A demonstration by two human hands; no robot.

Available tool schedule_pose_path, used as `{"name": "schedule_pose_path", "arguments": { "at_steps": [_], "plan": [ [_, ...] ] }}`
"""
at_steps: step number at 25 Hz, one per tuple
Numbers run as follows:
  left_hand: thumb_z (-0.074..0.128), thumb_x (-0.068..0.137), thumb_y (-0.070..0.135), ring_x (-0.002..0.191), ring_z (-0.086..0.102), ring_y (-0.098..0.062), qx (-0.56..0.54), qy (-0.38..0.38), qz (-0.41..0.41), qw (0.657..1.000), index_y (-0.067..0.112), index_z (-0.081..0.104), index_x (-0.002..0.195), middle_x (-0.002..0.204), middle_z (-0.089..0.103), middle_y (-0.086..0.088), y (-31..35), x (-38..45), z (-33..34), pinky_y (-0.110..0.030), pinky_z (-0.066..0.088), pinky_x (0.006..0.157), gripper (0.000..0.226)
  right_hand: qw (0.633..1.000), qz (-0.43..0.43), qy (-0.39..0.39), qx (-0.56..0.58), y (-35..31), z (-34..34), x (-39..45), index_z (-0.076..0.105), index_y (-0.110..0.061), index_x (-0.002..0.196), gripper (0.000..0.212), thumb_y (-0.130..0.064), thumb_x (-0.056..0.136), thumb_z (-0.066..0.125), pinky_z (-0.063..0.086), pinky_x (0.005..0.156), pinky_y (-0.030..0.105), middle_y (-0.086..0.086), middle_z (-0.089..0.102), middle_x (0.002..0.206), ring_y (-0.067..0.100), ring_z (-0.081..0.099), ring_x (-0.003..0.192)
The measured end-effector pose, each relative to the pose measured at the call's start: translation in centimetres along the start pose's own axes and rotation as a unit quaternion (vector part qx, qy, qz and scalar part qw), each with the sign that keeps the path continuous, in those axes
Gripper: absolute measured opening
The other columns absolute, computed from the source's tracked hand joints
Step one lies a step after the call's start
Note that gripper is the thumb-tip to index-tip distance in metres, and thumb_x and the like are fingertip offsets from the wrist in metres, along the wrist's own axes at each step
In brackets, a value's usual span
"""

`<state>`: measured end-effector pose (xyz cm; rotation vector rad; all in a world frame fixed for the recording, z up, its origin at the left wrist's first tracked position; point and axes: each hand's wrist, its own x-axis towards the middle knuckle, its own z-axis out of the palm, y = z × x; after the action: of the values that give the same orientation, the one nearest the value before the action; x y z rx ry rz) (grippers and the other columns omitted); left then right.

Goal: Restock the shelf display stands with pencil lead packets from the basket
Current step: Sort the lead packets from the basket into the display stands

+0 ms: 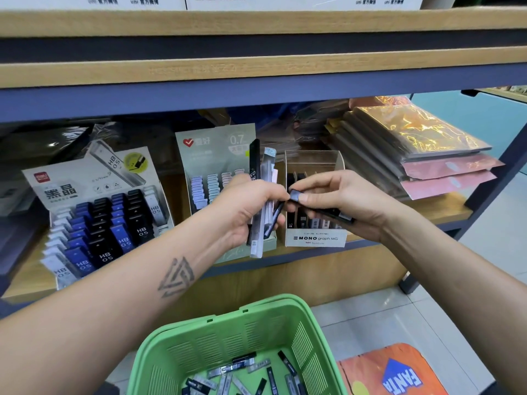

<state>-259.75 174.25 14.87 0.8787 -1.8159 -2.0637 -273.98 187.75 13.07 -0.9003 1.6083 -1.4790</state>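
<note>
Left hand gripped a fanned bundle of pencil lead packets before the shelf; right hand pinched one dark packet drawn from that bundle, just above the Mono graph stand. Restocking judged partway: Deli stand and 0.7 stand held stock, while many packets lay in the green basket. Basket bottom cut off; Mono slots largely hidden by the hands.

The shelf board overhangs 3 display stands set close together; the basket opens upward near.
</note>
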Motion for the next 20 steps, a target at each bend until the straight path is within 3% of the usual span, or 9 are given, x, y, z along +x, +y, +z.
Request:
{"name": "schedule_pose_path", "arguments": {
  "at_steps": [3, 6, 11, 15, 18, 20],
  "plan": [
    [0.071, 0.082, 0.0, 0.048, 0.061, -0.024, 0.017, 0.037, 0.014, 0.999, -0.008, 0.05, 0.123, 0.061, 0.064, -0.017, 0.0, 0.2, -0.1, -0.031, 0.052, 0.051, 0.047, 0.999, -0.024, -0.005, -0.039, 0.3, 0.1, -0.1, 0.073, -0.007, 0.106, 0.039, -0.007, 0.069, 0.084, 0.056, 0.072, 0.027, 0.019, 0.072, 0.095, 0.02, 0.068, 0.08],
    [0.073, 0.08, -0.002, 0.046, 0.059, -0.024, 0.033, 0.041, 0.026, 0.998, -0.005, 0.052, 0.116, 0.07, 0.062, -0.017, -0.2, 0.0, 0.2, -0.034, 0.052, 0.052, 0.042, 0.995, -0.03, 0.006, -0.099, 0.3, 0.3, -0.1, 0.07, -0.007, 0.094, 0.035, -0.013, 0.065, 0.088, 0.052, 0.062, 0.026, 0.016, 0.072, 0.083, 0.019, 0.067, 0.069],
    [0.07, 0.081, -0.004, 0.045, 0.058, -0.023, 0.018, 0.092, 0.042, 0.995, 0.0, 0.051, 0.106, 0.08, 0.06, -0.019, -0.3, 0.3, 0.2, -0.036, 0.052, 0.056, 0.032, 0.997, 0.047, 0.023, 0.054, 0.0, -1.1, -0.5, 0.07, -0.006, 0.092, 0.02, -0.014, 0.076, 0.079, 0.053, 0.053, 0.019, 0.011, 0.067, 0.075, 0.015, 0.064, 0.06],
    [0.069, 0.082, -0.003, 0.046, 0.059, -0.022, 0.004, 0.092, 0.039, 0.995, 0.004, 0.051, 0.102, 0.073, 0.063, -0.018, -0.2, 0.4, 0.1, -0.04, 0.053, 0.062, 0.028, 0.971, 0.072, 0.092, 0.208, 0.6, -2.4, -0.1, 0.071, 0.003, 0.1, 0.018, -0.001, 0.083, 0.069, 0.06, 0.063, 0.018, 0.02, 0.071, 0.089, 0.018, 0.071, 0.071],
    [0.067, 0.083, -0.003, 0.045, 0.059, -0.023, 0.002, 0.072, 0.023, 0.997, 0.005, 0.048, 0.098, 0.063, 0.064, -0.017, -0.5, 0.3, 0.2, -0.038, 0.051, 0.059, 0.026, 0.973, 0.052, 0.099, 0.2, 0.6, -2.6, 0.1, 0.073, 0.005, 0.105, 0.019, 0.006, 0.093, 0.059, 0.059, 0.072, 0.022, 0.021, 0.073, 0.098, 0.021, 0.071, 0.08],
    [0.066, 0.083, -0.003, 0.046, 0.058, -0.023, 0.008, 0.058, 0.015, 0.998, 0.006, 0.047, 0.097, 0.072, 0.069, -0.025, -0.7, 0.2, 0.3, -0.036, 0.05, 0.058, 0.025, 0.982, 0.02, 0.093, 0.16, 0.4, -2.6, 0.1, 0.072, 0.005, 0.108, 0.024, 0.012, 0.091, 0.058, 0.058, 0.076, 0.024, 0.02, 0.073, 0.101, 0.022, 0.071, 0.084]
  ]
}}
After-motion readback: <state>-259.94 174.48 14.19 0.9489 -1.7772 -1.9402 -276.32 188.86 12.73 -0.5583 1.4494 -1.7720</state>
